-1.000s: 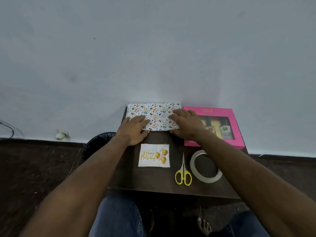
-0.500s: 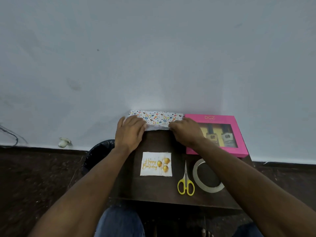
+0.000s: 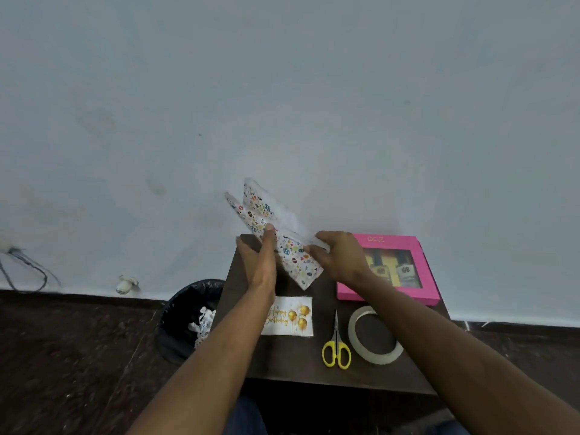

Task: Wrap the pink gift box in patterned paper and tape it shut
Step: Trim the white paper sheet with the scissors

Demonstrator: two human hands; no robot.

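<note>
The wrapping has hardly started, by my reading: the patterned paper (image 3: 284, 243) is lifted off the table (image 3: 288, 368) as a folded sheet, its layers fanning apart, and nothing of it goes round the box yet; unfolding, laying out, wrapping and taping all appear to be left. Starting at the left, one dark bin (image 3: 188, 324) with paper scraps in it stands on the floor, left of and nearer the person than the left hand (image 3: 259, 262). That hand stands edge-on with its fingers (image 3: 269, 238) straight up against the paper's left face, steadying it, not curled round it. Just below those fingers lies one birthday card (image 3: 287, 316). The paper stands between the two hands. The right hand (image 3: 337, 259) has its fingers (image 3: 310, 248) curled onto the paper's right side, pinching a layer, though blur hides the exact hold. Below and right of them lie one pair of yellow scissors (image 3: 336, 350) and one tape roll (image 3: 375, 335), untouched. The one pink gift box (image 3: 392, 268) lies flat and bare just right of the right hand, partly behind the wrist.
</note>
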